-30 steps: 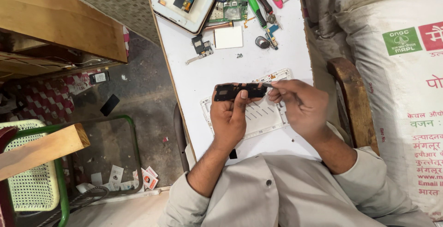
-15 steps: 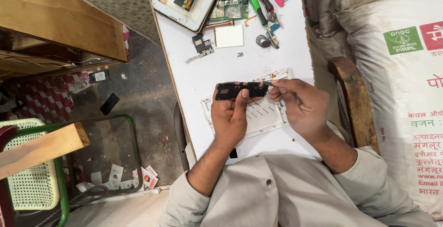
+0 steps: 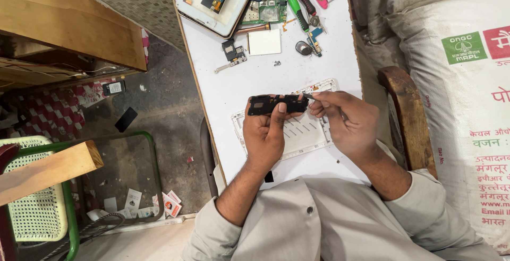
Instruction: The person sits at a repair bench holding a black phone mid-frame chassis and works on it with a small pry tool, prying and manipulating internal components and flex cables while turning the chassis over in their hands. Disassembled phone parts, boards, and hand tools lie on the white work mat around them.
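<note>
Left hand [image 3: 268, 136] is pinching a black plastic part [image 3: 277, 103] in its grip, steadying it above the white frame [image 3: 305, 133] on the desk [image 3: 265, 75]. Right hand [image 3: 345, 120] is gripping a thin tool, tip working the part's right end.

A large white woven sack [image 3: 457, 107] with a green rectangular label [image 3: 463, 47] is seen right of the white counter [image 3: 234, 86].

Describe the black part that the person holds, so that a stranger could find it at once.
On the white table, above the white slotted phone frame, the left hand holds a long black plastic cover. The right hand works at its right end. It is the only black, bar-shaped piece held up.
</note>
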Motion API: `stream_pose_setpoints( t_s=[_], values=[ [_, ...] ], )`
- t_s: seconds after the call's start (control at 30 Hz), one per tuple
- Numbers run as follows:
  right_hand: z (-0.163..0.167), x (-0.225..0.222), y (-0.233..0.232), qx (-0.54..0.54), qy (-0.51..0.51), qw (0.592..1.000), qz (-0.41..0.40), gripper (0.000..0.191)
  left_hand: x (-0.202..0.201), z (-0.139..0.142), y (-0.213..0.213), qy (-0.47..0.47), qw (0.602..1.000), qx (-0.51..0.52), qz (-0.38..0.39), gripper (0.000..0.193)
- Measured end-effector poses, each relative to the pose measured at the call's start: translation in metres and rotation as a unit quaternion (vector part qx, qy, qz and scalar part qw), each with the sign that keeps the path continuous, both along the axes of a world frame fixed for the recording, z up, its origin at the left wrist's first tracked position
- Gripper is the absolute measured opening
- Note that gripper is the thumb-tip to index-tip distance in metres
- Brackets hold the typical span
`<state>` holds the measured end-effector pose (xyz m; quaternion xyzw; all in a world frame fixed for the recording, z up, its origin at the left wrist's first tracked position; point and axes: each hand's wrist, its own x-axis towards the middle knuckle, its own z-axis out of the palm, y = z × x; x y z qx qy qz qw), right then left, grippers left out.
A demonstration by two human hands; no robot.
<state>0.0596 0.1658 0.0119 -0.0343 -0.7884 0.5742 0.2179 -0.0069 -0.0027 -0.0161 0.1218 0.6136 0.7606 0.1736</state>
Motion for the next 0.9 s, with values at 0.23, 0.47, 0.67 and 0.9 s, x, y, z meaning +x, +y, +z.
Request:
stream_pose_setpoints(
  t_s=[0.23,0.47,0.67,0.9],
  values=[
    [-0.0025,-0.0001,0.0033,-0.051,-0.007,0.999,0.002,0.016,-0.0005,-0.0006,0.0012,-0.008,0.999,0.032,-0.007,0.025],
    [-0.0015,-0.0004,0.0005,-0.022,-0.009,1.000,-0.004,0.016,0.0005,-0.0006,0.0015,-0.016,0.999,0.050,-0.002,0.024],
    [-0.0020,0.0013,0.0048,-0.038,-0.015,0.999,0.014,0.015,-0.0009,0.0017,0.0020,-0.017,0.998,0.058,-0.003,0.025],
    [-0.0036,-0.0003,0.0030,-0.045,-0.009,0.999,-0.008,0.016,0.0002,0.0036,0.0023,-0.020,0.998,0.051,0.001,0.025]
  ],
)
